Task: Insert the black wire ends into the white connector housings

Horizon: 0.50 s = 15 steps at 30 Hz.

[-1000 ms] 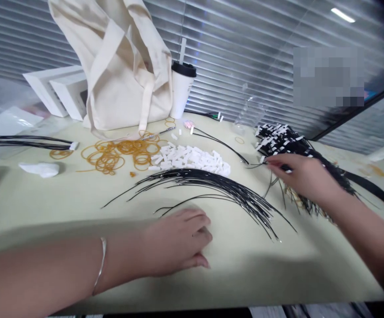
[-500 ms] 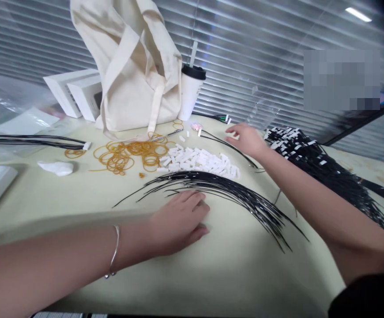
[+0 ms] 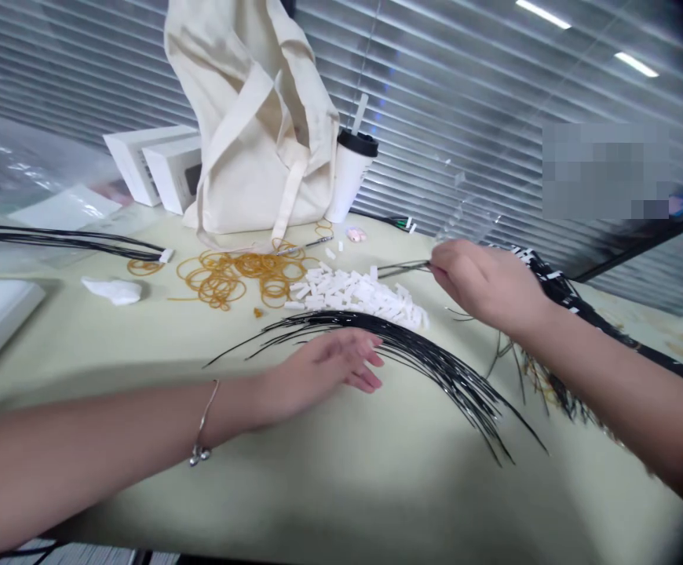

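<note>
My right hand (image 3: pixel 483 284) pinches a few thin black wires (image 3: pixel 403 268) between thumb and fingers. The wires stick out to the left from the fingertips, and a small white piece shows at their far end. My left hand (image 3: pixel 338 359) holds nothing and its fingers are apart. It is at the near edge of a curved bundle of loose black wires (image 3: pixel 429 357) and covers part of it. Just behind that bundle is a heap of small white connectors (image 3: pixel 359 294). Under and behind my right forearm spreads a large pile of black wires with white ends (image 3: pixel 589 306).
Tangled yellow rubber bands (image 3: pixel 217 275) lie left of the connectors, near a crumpled white piece (image 3: pixel 111 290). Behind stand a canvas bag (image 3: pixel 259 180), a lidded cup (image 3: pixel 350 176) and white boxes (image 3: pixel 170 169). Tied black wires (image 3: pixel 71 243) and a white box (image 3: pixel 0 322) are at left.
My right hand has closed on the wires that lay on the table and drawn them slightly up and to the right. My left hand's fingers have lifted and spread.
</note>
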{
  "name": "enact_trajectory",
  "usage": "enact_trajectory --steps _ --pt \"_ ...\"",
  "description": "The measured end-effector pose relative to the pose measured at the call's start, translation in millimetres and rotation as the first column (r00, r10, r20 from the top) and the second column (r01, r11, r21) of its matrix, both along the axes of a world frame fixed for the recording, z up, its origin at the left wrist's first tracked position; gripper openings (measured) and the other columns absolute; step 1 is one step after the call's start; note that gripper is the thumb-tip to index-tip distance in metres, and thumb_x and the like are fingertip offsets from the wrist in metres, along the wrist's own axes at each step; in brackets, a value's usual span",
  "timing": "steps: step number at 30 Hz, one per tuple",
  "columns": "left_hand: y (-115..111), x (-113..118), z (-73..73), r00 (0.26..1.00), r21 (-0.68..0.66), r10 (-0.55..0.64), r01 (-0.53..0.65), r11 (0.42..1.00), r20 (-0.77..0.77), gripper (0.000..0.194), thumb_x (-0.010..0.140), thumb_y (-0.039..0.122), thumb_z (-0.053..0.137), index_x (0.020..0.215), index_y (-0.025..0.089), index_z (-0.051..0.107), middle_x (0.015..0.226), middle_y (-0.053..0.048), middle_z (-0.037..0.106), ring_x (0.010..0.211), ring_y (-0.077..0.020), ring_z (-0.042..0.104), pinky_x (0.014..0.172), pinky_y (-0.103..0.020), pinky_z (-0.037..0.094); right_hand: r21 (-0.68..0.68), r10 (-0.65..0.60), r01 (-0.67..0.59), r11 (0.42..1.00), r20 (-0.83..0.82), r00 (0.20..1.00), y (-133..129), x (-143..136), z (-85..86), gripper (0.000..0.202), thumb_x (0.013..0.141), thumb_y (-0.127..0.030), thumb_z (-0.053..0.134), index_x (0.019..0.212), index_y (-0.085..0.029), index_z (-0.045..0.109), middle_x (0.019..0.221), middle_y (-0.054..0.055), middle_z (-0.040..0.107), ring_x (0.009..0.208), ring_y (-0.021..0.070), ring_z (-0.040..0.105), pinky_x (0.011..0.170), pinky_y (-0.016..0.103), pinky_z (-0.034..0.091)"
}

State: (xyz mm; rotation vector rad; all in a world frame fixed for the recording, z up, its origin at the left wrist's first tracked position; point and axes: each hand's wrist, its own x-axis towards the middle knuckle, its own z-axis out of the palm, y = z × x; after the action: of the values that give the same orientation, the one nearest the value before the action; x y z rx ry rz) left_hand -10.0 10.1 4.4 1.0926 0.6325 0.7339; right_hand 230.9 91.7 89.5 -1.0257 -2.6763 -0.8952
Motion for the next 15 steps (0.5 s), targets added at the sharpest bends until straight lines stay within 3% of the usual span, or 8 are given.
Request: enact_trajectory --steps 3,5,7,11,15 --pt "2 1 2.1 0.964 -0.294 0.031 0.05 0.954 0.265 0.042 0.083 0.048 0.056 0.099 0.01 0.06 0.087 -0.009 0.066 0.076 -0.0157 0.066 0.076 -0.03 0.053 0.065 0.239 -0.244 0.968 0.073 0.968 -62 -7 17.7 0.012 0.086 -0.016 0.044 0.087 -0.018 0.055 0.092 0.003 0.064 0.077 0.0126 0.054 0.064 0.027 0.04" --pt "0 0 3.5 0.956 -0.336 -0.001 0.104 0.936 0.293 0.03 0.079 0.038 0.065 0.086 0.009 0.064 0.076 -0.007 0.067 0.068 -0.0123 0.066 0.068 -0.023 0.053 0.105 0.393 -0.409 0.906 0.146 0.908 -90 -14 20.7 0.005 0.08 -0.015 0.053 0.075 -0.017 0.053 0.086 0.005 0.064 0.068 0.0117 0.051 0.058 0.027 0.039" --pt "-1 -1 4.3 0.958 -0.338 -0.042 0.141 0.931 0.283 0.02 0.074 0.028 0.072 0.077 0.01 0.066 0.067 -0.003 0.066 0.06 -0.0091 0.064 0.061 -0.019 0.053 0.114 0.464 -0.485 0.867 0.172 0.869 -105 -20 21.6 0.008 0.077 -0.017 0.057 0.071 -0.016 0.052 0.082 0.007 0.064 0.062 0.0111 0.049 0.054 0.028 0.038" --pt "0 -2 4.1 0.96 -0.344 -0.074 0.167 0.924 0.269 0.018 0.069 0.024 0.076 0.075 0.011 0.066 0.068 -0.001 0.065 0.06 -0.008 0.063 0.059 -0.017 0.052 0.064 0.45 -0.462 0.885 0.142 0.882 -119 -29 27.6 0.008 0.082 -0.02 0.05 0.08 -0.016 0.057 0.081 0.007 0.065 0.056 0.0111 0.049 0.05 0.028 0.037" --pt "-6 0 3.7 0.962 -0.274 -0.165 0.223 0.936 0.219 0.016 0.074 0.026 0.071 0.078 0.013 0.063 0.07 0.0 0.065 0.061 -0.0086 0.063 0.063 -0.021 0.052 0.001 0.177 -0.178 0.984 0.081 0.981 -137 -20 18.9 0.037 0.084 -0.006 0.036 0.118 -0.011 0.051 0.078 0.008 0.065 0.063 0.0143 0.054 0.053 0.029 0.038"
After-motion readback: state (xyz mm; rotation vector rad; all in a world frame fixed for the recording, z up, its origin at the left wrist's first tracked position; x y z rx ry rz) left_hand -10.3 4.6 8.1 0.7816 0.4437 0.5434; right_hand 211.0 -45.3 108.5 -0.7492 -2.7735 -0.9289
